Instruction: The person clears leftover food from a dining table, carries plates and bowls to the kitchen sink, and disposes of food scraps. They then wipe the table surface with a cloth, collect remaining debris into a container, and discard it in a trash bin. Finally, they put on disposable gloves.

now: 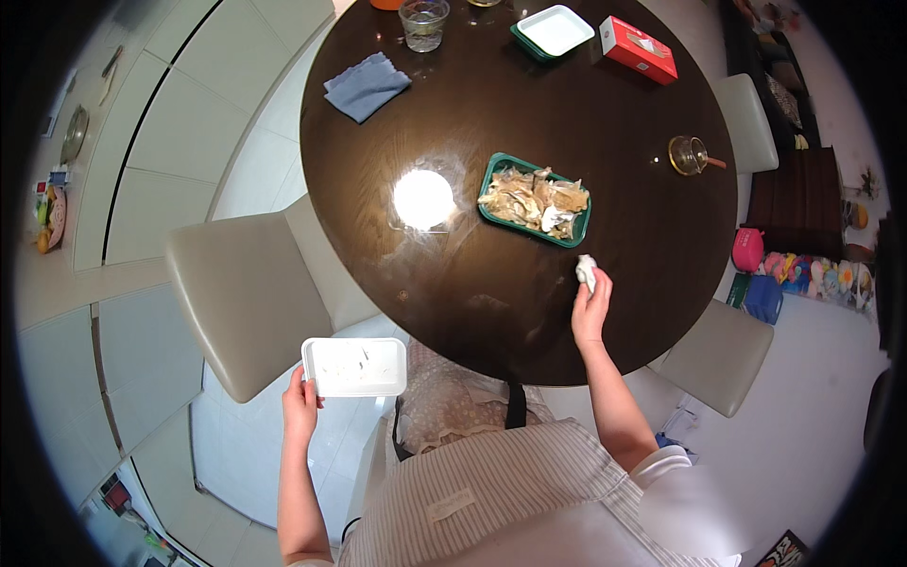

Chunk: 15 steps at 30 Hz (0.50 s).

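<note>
My left hand [301, 407] grips the left edge of a white plastic tray [340, 372], held out beyond the table's near-left edge. Small dark bits and crumbs lie inside that tray. In my right hand [594, 305] is a crumpled white tissue [586, 271], pinched between the fingers over the table's near-right part. Just beyond it sits a green plastic tray [496, 220] heaped with brownish, flaky scraps [528, 198] and some crumpled white tissue. What the scraps are, I cannot tell.
The round dark wooden table [453, 290] carries a grey-blue cloth [367, 86], a glass of water [424, 27], stacked trays [556, 32], a red tissue box [638, 49] and a small glass pot [687, 156]. Chairs stand at left [248, 298] and right [723, 354].
</note>
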{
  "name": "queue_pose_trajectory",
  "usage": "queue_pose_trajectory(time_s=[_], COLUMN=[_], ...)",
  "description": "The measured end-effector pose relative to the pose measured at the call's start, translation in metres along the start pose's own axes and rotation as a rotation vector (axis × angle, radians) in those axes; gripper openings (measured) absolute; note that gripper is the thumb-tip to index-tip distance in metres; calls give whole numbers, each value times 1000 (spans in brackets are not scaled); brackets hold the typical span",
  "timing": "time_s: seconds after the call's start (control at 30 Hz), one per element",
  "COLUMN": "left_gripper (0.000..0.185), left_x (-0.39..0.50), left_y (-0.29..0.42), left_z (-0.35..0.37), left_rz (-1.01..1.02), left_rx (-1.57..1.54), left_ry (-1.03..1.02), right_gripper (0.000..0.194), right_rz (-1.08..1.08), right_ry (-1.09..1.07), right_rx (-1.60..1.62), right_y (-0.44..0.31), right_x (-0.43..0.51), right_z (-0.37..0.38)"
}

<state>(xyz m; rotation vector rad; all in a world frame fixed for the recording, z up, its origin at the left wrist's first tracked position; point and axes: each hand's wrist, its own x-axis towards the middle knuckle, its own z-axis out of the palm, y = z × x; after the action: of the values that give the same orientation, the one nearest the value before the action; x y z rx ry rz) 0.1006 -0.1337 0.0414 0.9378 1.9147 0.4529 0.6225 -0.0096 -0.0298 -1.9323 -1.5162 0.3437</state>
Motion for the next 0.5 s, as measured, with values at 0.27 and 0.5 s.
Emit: queue_pose_trajectory(time_s=[0.27,0.5], left_gripper=[31,32], left_x=[89,122], left_y=[-26,25], left_z=[44,67], left_rz=[113,287], left_rx=[379,520], left_ry=[-140,-181], right_gripper=[44,29], right_rz=[-127,-549], right_ry=[-65,-551], right_rx=[-63,353], right_y=[-95,-203], right_x=[-19,-105], right_z=[102,161])
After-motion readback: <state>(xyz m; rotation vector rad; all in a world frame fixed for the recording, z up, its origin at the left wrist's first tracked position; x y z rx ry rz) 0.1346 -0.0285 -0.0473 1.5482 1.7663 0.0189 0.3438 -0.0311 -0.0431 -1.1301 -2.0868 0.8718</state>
